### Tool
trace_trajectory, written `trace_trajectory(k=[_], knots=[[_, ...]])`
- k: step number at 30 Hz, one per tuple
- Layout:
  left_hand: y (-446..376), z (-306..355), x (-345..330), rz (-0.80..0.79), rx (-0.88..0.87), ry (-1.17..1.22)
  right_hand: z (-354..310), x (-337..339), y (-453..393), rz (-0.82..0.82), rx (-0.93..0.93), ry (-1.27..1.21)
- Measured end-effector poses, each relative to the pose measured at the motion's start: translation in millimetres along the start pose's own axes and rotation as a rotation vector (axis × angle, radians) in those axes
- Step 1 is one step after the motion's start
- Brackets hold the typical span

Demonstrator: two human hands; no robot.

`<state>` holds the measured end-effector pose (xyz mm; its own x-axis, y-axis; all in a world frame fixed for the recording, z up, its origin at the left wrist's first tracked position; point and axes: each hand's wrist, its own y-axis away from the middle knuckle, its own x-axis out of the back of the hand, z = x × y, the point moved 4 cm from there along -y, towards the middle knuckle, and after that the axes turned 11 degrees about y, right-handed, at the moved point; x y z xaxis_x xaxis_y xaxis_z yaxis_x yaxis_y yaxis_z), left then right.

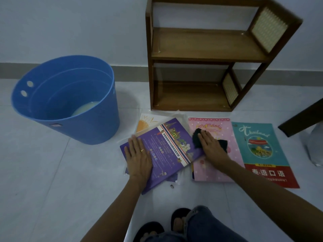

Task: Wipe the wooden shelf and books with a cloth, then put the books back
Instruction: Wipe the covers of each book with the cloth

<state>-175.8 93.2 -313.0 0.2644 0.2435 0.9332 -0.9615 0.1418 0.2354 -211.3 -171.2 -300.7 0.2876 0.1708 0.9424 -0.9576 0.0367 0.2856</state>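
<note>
An empty wooden shelf [206, 44] with two boards stands against the wall. Several books lie on the floor in front of it. My left hand [139, 157] rests flat, fingers apart, on the lower left of a purple book [167, 151]. My right hand [212, 145] presses a dark cloth [196, 137] onto a pink book [215, 165], right at the purple book's edge. A teal and red book [262, 154] lies to the right. A white book with an orange drawing [146, 124] peeks out from under the purple one.
A blue plastic bucket [70, 100] with a little pale water stands on the tiled floor to the left. A dark wooden furniture leg [300, 119] and a clear bottle [314, 145] are at the right edge. My knees and sandalled feet [181, 222] are at the bottom.
</note>
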Motion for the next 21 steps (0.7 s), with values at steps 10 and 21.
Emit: trace_trajectory(k=[10, 21], knots=[[29.4, 91.6, -15.1, -0.155, -0.47, -0.303, 2.5, -0.3, -9.9, -0.047, -0.058, -0.049], [28.0, 95.1, -21.3, -0.152, -0.498, -0.368, 3.4, 4.8, -12.0, 0.046, -0.305, -0.326]])
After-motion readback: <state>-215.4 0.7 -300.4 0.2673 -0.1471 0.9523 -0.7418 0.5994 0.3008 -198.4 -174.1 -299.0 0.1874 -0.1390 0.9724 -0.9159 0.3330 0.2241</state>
